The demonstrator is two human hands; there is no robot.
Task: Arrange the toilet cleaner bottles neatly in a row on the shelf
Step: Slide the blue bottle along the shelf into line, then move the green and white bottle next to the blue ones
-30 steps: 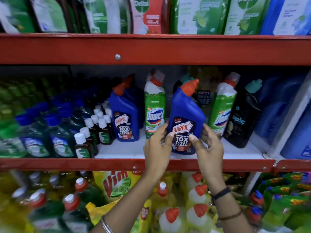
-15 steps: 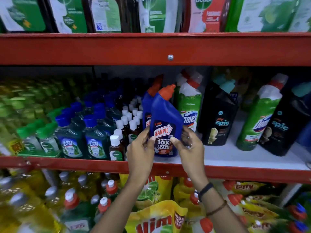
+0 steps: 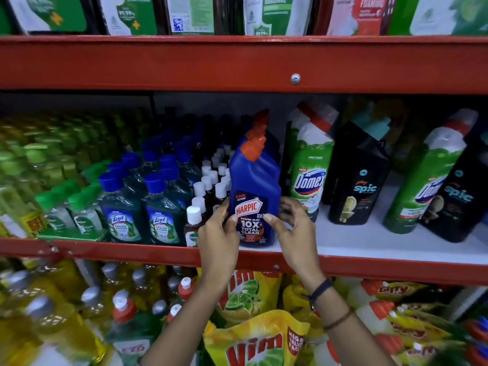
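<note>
Harpic bottle (image 3: 254,186) moved left, upright (at shelf (image 3: 369,268) front)

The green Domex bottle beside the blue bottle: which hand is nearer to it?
Right. The right hand holds the right side of the blue bottle, close in front of the green Domex bottle. The left hand holds its left side, farther away.

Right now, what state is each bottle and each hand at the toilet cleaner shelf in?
front blue bottle: upright at the shelf front, capped, held
blue bottle behind: standing, capped
green bottle: standing, capped
black bottle: standing, capped
left hand: grips front blue bottle
right hand: grips front blue bottle
</note>
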